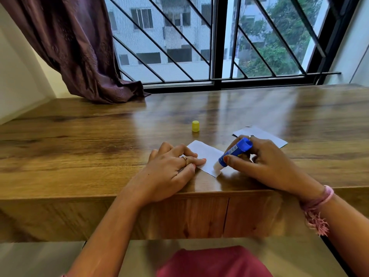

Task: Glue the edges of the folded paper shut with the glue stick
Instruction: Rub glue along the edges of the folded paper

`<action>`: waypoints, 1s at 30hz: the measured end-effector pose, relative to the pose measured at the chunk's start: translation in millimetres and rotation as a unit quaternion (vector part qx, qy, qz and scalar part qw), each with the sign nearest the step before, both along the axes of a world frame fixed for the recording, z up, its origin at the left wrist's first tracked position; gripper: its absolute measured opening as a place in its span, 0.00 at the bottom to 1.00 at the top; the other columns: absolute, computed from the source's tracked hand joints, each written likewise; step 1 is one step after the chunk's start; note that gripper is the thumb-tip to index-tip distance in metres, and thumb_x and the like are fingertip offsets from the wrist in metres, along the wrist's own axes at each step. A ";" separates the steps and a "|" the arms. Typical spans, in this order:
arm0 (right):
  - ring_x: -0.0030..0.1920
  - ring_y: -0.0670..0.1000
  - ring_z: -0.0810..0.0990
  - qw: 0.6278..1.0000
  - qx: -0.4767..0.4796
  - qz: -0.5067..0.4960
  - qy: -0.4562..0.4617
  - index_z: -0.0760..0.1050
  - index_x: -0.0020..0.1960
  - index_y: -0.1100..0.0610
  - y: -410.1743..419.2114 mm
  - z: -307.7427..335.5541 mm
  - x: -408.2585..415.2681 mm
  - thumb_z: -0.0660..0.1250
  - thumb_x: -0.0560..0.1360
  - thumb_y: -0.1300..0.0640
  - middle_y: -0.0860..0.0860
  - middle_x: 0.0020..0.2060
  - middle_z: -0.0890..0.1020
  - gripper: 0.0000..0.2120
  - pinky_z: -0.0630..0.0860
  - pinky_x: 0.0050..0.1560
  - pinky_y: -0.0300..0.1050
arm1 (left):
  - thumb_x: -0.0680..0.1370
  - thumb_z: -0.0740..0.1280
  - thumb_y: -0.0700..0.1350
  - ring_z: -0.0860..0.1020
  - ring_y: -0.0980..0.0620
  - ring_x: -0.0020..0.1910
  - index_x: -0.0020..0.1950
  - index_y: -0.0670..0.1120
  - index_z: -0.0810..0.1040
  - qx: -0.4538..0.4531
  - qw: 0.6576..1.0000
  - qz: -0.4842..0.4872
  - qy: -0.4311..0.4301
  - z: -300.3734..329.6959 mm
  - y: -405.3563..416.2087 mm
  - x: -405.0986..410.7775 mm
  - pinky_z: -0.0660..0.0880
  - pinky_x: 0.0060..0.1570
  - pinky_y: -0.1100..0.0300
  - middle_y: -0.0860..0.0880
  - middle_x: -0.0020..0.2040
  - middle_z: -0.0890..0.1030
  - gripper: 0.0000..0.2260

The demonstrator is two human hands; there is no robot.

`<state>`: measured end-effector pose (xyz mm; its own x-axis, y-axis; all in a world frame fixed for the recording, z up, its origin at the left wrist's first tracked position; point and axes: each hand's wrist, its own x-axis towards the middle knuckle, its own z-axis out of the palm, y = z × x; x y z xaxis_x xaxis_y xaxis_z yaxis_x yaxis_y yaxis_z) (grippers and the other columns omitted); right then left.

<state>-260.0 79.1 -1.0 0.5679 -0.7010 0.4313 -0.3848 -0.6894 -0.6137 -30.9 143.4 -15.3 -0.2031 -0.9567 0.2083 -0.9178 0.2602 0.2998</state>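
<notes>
A small white folded paper lies near the front edge of the wooden table. My left hand rests flat on its left side, fingers pressing it down. My right hand grips a blue glue stick, tilted, with its white tip touching the paper's near right corner. The stick's yellow cap stands upright on the table behind the paper.
A second white sheet lies behind my right hand. A purple curtain drapes onto the table's far left. A barred window runs along the back edge. The table's front edge is just below my hands.
</notes>
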 end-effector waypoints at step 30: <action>0.29 0.46 0.71 0.999 0.021 0.016 -0.019 0.80 0.43 0.50 -0.6 -2.0 -1.7 0.67 0.68 0.48 0.51 0.29 0.75 0.07 0.66 0.32 0.40 | 0.76 0.47 0.59 0.60 0.60 0.59 0.65 0.68 0.70 0.009 1.000 0.005 0.008 -1.9 -0.5 1.7 0.53 0.54 0.60 0.69 0.59 0.66 0.21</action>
<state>-261.7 78.5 -3.0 0.5750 -0.6998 0.4239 -0.3388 -0.6752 -0.6552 -29.2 142.9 -17.2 -0.1903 -0.9624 0.1939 -0.9151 0.2454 0.3199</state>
